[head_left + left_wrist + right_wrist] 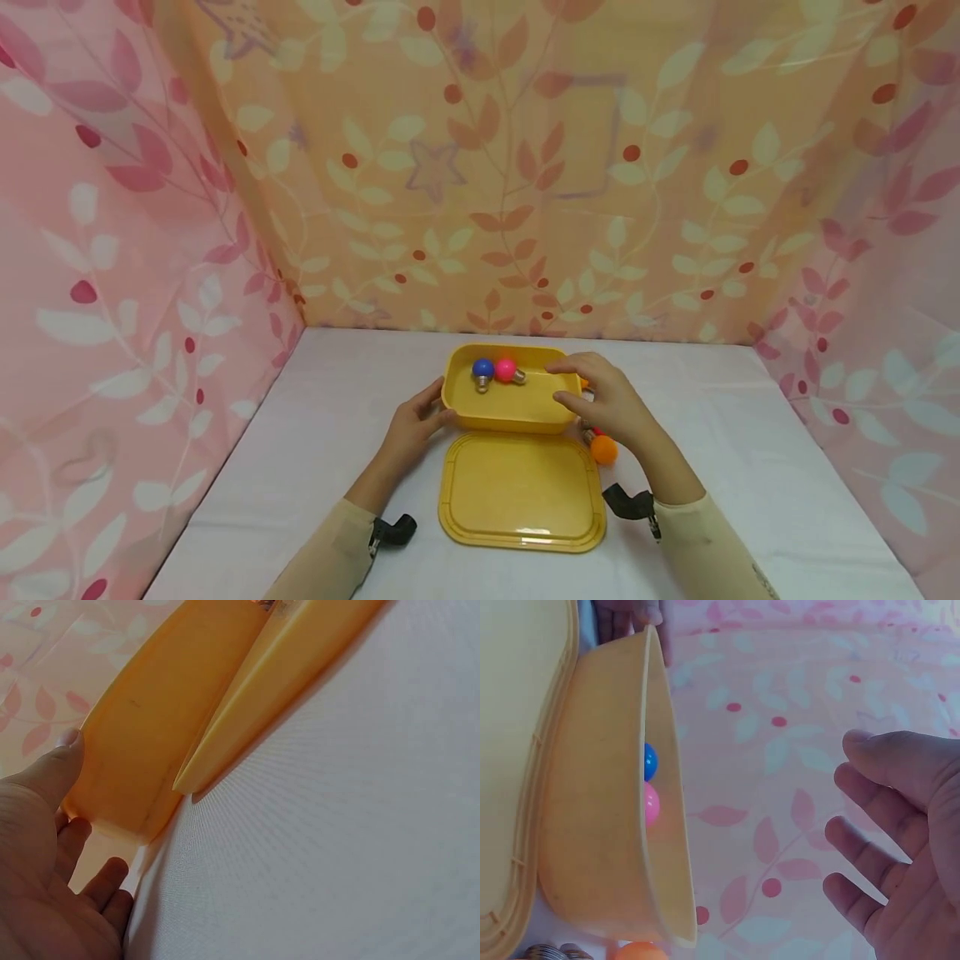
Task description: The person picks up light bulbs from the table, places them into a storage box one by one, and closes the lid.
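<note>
A yellow plastic box (517,422) stands on the table with a blue light bulb (483,369) and a pink light bulb (506,371) inside, both with metal screw bases. My left hand (411,425) touches the box's left end, thumb at the near corner; the left wrist view has its thumb tip right at the wall. Over the box's right end hovers my right hand (603,400), fingers spread and slightly bent, holding nothing. In the right wrist view that hand (900,840) is apart from the box (600,787).
The yellow lid (521,492) lies flat in front of the box. Right of the box, partly under my right hand, are an orange bulb (603,450) and other bulbs, mostly hidden. Floral cloth (510,167) walls the table at the back and sides.
</note>
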Motion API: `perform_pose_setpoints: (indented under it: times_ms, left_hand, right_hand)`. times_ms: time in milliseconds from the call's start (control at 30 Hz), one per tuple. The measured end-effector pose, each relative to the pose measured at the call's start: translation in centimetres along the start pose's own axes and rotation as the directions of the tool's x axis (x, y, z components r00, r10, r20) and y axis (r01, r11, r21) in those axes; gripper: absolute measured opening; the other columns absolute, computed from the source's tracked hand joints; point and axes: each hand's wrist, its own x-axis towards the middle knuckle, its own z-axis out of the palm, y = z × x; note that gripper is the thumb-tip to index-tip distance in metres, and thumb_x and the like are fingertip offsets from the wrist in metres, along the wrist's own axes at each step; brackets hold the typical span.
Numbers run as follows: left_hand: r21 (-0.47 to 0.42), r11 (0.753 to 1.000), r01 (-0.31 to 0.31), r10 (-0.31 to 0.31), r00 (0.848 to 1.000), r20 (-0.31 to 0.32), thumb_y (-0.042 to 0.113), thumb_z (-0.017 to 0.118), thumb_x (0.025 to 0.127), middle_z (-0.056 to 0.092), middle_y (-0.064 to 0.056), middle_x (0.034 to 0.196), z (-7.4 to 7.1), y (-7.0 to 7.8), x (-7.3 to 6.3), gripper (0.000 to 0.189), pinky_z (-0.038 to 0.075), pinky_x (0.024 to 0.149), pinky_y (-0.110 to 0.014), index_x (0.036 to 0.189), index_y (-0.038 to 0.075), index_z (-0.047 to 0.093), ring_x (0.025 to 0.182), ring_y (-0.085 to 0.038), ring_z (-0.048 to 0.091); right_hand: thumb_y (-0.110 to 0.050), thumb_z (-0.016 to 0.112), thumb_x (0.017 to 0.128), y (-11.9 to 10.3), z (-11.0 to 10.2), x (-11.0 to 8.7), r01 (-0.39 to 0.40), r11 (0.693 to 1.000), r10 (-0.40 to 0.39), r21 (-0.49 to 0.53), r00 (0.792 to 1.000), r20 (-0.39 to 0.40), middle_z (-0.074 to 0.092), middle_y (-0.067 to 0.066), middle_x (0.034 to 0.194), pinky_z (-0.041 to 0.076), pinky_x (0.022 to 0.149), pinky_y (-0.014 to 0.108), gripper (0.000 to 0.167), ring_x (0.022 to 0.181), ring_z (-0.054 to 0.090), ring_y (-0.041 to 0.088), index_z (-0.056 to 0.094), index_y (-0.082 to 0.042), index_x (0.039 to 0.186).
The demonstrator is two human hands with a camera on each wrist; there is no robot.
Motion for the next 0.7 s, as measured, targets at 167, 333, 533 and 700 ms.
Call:
perform_pose_setpoints:
  times_ms: [167, 333, 533, 700]
  left_hand:
    - [-0.006, 1.0, 0.004, -0.004, 1.0, 0.007, 0.03, 0.076, 0.095, 0.053, 0.006, 0.153, 0.2, 0.0, 0.1, 0.065, 0.031, 0.123, -0.05, 0.153, 0.035, 0.048, 0.148, -0.017, 0.041]
    - [0.005, 1.0, -0.016, 0.015, 1.0, 0.014, 0.03, 0.075, 0.095, 0.053, 0.006, 0.154, 0.2, -0.1, 0.2, 0.065, 0.03, 0.123, -0.05, 0.154, 0.034, 0.047, 0.148, -0.019, 0.041]
    - [0.023, 1.0, -0.003, 0.003, 1.0, -0.003, 0.032, 0.075, 0.095, 0.053, 0.01, 0.153, 0.1, -0.2, 0.0, 0.065, 0.031, 0.123, -0.051, 0.153, 0.036, 0.048, 0.148, -0.02, 0.042]
    - [0.027, 1.0, 0.004, -0.004, 1.0, 0.005, 0.032, 0.075, 0.095, 0.051, 0.012, 0.154, 0.0, -0.1, 0.1, 0.065, 0.031, 0.123, -0.05, 0.153, 0.037, 0.047, 0.148, -0.019, 0.041]
  right_hand:
    - [-0.019, 0.081, 0.09, 0.0, -0.3, -1.4, 0.045, 0.998, -0.046, -0.038, 0.998, -0.048, 0.065, -0.003, 0.129, 0.056, 0.097, 0.044, 0.038, 0.122, 0.057, 0.018, 0.071, -0.022, 0.126]
    - [-0.012, 0.084, 0.086, 0.2, -0.9, -1.8, 0.119, 0.988, -0.126, -0.095, 0.99, -0.069, 0.067, -0.004, 0.127, 0.054, 0.094, 0.038, 0.042, 0.119, 0.057, 0.017, 0.071, -0.021, 0.126]
    - [-0.009, 0.086, 0.083, 0.8, -2.2, -1.9, 0.145, 0.979, -0.156, -0.141, 0.985, -0.069, 0.069, -0.005, 0.125, 0.048, 0.105, 0.045, 0.045, 0.121, 0.058, 0.019, 0.072, -0.02, 0.125]
    - [-0.012, 0.086, 0.084, 2.2, -3.3, -2.3, 0.065, 0.989, -0.078, -0.134, 0.993, -0.09, 0.068, -0.008, 0.126, 0.047, 0.109, 0.044, 0.045, 0.124, 0.058, 0.016, 0.071, -0.024, 0.125]
